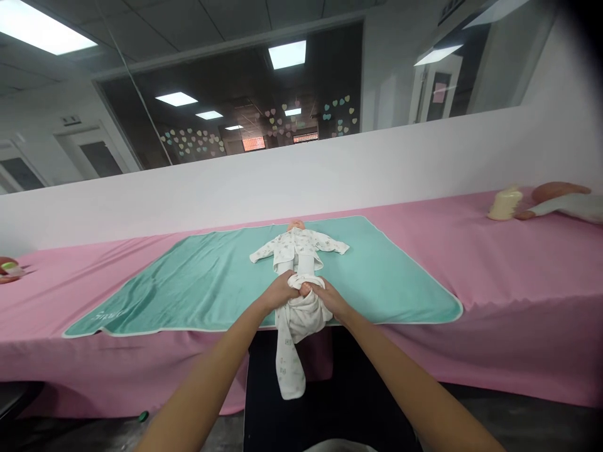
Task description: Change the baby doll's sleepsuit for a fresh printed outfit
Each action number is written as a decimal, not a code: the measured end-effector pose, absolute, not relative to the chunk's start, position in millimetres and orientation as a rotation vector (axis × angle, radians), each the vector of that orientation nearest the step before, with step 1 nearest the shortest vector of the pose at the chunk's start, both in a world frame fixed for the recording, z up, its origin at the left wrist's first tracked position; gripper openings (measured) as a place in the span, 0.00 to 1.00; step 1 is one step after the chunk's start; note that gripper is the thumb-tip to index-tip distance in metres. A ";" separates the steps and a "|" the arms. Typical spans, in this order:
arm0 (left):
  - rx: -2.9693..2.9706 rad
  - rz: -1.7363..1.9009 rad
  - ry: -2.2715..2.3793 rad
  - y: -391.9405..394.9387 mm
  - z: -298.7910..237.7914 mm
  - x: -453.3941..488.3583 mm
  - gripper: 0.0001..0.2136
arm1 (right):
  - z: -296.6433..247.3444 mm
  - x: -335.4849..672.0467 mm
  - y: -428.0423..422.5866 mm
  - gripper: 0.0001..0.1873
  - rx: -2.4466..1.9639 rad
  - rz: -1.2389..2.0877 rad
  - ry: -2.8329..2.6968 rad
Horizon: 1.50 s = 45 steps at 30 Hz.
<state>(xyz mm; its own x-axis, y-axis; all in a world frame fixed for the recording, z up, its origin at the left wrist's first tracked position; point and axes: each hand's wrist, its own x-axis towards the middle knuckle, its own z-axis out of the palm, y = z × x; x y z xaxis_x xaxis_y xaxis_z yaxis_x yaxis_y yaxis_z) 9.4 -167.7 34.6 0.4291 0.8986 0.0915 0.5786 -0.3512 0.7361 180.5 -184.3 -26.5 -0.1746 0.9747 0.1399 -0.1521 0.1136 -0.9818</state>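
Your left hand (282, 291) and right hand (332, 298) clamp the bunched white printed-fabric garment (307, 317) around the white-legged plastic doll's (306, 264) pink foot (305, 289), at the white-edged teal cloth's (386, 276) near edge; its dangling tube's (289, 367) weight could twist the opening, snagging the foot.

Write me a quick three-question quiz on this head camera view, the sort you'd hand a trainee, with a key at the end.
1. True or false: the left hand and the right hand both hold the white printed garment.

2. What colour is the blanket under the doll?
A) Orange
B) Teal
C) Black

3. On which side of the blanket, as the camera sees it, does the pale yellow container stand?

Key:
1. True.
2. B, teal.
3. The right side, on the pink cloth.
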 end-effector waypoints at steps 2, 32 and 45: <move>2.040 0.751 1.234 -166.7 29.5 10.7 0.17 | -24.7 188.5 -180.7 0.21 -0.878 1.337 -1.338; 1.904 0.972 1.559 -154.8 25.4 25.8 0.06 | -39.0 211.8 -132.7 0.17 -0.791 1.326 -1.254; 1.371 0.381 0.950 -152.6 65.5 -18.4 0.20 | -20.8 241.9 -115.8 0.13 -0.841 1.456 -1.415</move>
<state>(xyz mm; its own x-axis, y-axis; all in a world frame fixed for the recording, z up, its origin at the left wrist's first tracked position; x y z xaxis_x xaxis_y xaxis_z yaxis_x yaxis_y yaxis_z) -18.4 -152.6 65.5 0.5917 0.7279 -0.3465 0.2865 0.2119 0.9343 241.9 -115.8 -20.8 -0.3543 0.9275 0.1190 -0.1453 0.0711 -0.9868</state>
